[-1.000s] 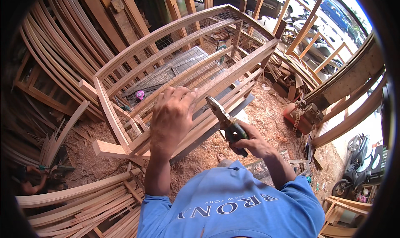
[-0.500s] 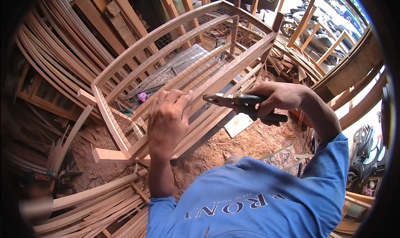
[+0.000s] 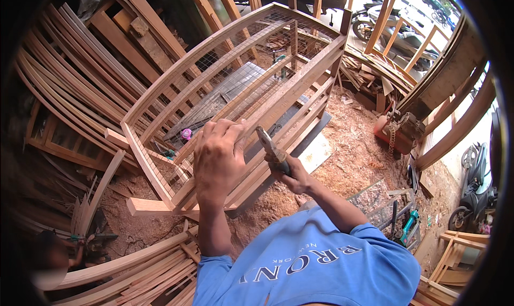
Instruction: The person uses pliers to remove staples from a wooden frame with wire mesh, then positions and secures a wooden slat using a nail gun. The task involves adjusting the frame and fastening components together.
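Here, a large curved wooden frame [image 3: 235, 86] backed with wire mesh [image 3: 235, 91] lies on its side across the middle of the scene, its long axis running from near left to far right over a sawdust floor [image 3: 353, 156]. Stacks of bent wooden slats [image 3: 64, 91] fill the left side, with more slats [image 3: 134, 274] piled at the near left.

The left hand [image 3: 217, 158] rests against a near rail of the frame, fingers curled over the wood at its top edge, gripping the rail. Just to its right, the right hand [image 3: 292, 174] is wrapped tight round the dark handles of a pair of pliers [image 3: 270, 148]. The pliers sit between the two hands, close beside the left fingertips. Their long axis is tilted, handles low and near in the right fist, metal nose pointing up and to the far left toward the rail under the left fingers. Whether the nose touches wood or mesh cannot be told.

A small pink object [image 3: 186, 134] lies inside the frame, left of the left hand.
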The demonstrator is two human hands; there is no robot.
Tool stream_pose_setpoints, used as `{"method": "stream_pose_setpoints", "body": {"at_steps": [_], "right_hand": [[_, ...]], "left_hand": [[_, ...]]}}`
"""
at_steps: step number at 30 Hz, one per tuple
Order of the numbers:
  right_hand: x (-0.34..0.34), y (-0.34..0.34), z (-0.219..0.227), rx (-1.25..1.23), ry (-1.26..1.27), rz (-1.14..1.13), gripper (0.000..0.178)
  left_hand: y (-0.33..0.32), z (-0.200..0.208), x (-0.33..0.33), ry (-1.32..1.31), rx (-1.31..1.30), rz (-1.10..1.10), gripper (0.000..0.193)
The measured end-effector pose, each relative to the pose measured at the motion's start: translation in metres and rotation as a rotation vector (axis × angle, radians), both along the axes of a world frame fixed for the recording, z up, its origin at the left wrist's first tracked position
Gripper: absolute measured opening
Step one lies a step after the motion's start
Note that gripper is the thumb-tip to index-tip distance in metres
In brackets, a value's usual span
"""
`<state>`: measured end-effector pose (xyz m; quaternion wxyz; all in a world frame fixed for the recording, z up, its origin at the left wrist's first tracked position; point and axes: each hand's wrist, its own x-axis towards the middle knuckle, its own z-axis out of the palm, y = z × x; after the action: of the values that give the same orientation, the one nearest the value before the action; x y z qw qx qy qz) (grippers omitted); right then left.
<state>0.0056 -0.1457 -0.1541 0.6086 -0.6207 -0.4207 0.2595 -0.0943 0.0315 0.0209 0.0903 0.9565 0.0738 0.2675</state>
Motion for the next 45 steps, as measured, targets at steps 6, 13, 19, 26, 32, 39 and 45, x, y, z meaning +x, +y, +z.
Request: {"method": "stream_pose_setpoints", "body": {"at_steps": [6, 13, 19, 26, 32, 39, 45], "right_hand": [[0.042, -0.064, 0.122, -0.465, 0.013, 0.201, 0.056], [0.101, 0.002, 0.29, -1.155, -0.211, 0.526, 0.032], [0.123, 0.018, 0.294, -1.124, -0.065, 0.542, 0.028], [0.05, -0.052, 0.114, -0.459, -0.121, 0.112, 0.04], [-0.011, -0.013, 0.02, -0.081, -0.26, -0.232, 0.036], [0.04, -0.055, 0.132, -0.6, -0.417, 0.043, 0.033], [0.095, -0.002, 0.289, -1.185, -0.31, 0.43, 0.027]], "left_hand": [[0.003, -0.003, -0.002, 0.03, -0.037, -0.004, 0.021], [0.009, -0.009, -0.002, 0.026, 0.034, -0.03, 0.026], [0.011, -0.01, -0.004, 0.054, -0.018, -0.036, 0.028], [0.013, -0.006, -0.005, 0.064, -0.059, -0.086, 0.035], [0.015, -0.009, -0.005, 0.062, -0.077, -0.122, 0.029], [0.015, -0.003, -0.005, 0.137, -0.101, -0.085, 0.03], [0.012, -0.005, -0.003, 0.105, -0.084, -0.093, 0.029]]}}
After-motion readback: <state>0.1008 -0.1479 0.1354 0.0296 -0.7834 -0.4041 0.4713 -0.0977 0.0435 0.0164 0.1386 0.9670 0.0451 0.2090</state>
